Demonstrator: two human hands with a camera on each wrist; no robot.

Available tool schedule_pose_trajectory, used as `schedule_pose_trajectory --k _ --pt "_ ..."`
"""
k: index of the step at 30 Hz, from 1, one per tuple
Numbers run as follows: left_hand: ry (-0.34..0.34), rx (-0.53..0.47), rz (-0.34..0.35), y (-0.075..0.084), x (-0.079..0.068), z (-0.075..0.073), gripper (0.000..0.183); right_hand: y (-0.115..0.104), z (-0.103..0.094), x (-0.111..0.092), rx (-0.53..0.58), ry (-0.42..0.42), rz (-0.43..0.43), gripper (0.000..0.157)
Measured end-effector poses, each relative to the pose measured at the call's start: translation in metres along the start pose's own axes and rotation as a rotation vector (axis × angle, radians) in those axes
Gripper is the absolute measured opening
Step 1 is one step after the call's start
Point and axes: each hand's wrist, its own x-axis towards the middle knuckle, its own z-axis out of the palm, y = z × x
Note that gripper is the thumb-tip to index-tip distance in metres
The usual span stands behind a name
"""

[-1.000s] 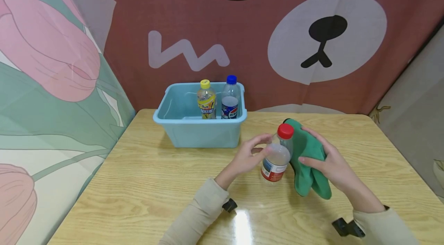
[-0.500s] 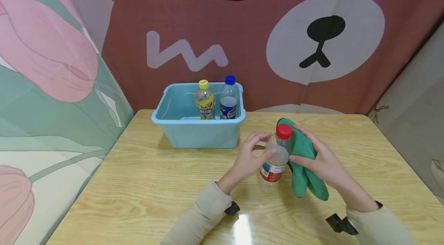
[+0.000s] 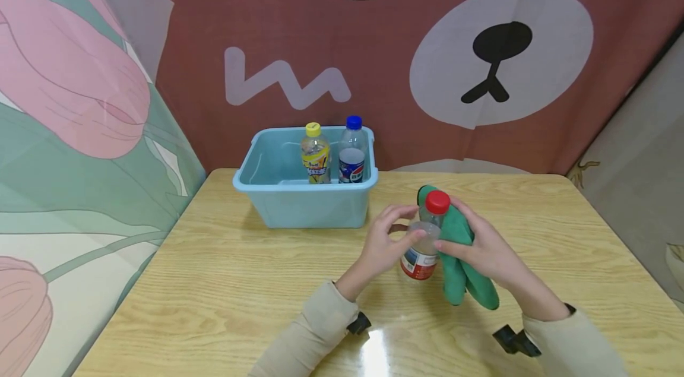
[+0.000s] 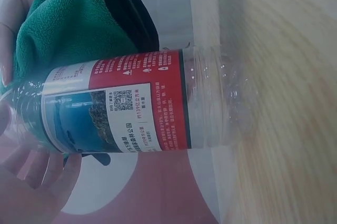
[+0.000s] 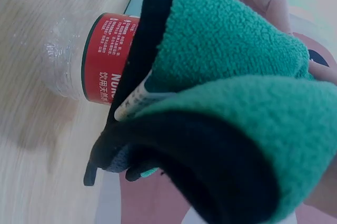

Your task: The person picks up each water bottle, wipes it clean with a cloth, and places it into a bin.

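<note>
A clear plastic bottle [image 3: 419, 264] with a red cap and a red, white and blue label stands between my hands. My left hand [image 3: 383, 240] holds its upper body between thumb and fingers. A folded green cloth [image 3: 454, 273] with black edging is gripped in my right hand [image 3: 488, 249] and lies against the bottle's right side. In the left wrist view the bottle's label [image 4: 131, 108] faces the camera, the cloth [image 4: 79, 23] behind it. In the right wrist view the cloth [image 5: 231, 34] covers part of the bottle [image 5: 108, 58]. Whether its base touches the table cannot be told.
A light blue bin [image 3: 315, 208] stands at the back of the wooden table [image 3: 224, 282]. Inside it are a yellow-capped bottle [image 3: 316, 157] and a blue-capped bottle [image 3: 352, 154]. A printed bear curtain [image 3: 385, 56] hangs behind the table.
My right hand has moved left with the green cloth, bringing it against the bottle. My left hand has closed in slightly on the bottle, which has hardly moved.
</note>
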Motion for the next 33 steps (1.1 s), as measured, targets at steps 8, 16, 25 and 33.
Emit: schedule_pose_trajectory --k 8,16,25,33 --pt "0.011 0.031 -0.019 -0.026 -0.001 0.004 0.037 0.012 0.002 -0.002 0.064 -0.027 0.039 0.08" --pt "0.003 0.025 -0.036 -0.018 -0.002 0.003 0.036 0.031 0.01 -0.006 0.14 -0.031 0.109 0.084" --pt "-0.023 -0.007 -0.039 0.006 -0.002 0.0 0.036 0.04 0.015 -0.009 0.179 -0.006 0.1 0.079" --pt "-0.051 0.147 -0.05 -0.029 0.0 0.006 0.06 0.04 0.007 -0.016 0.145 0.053 0.121 0.074"
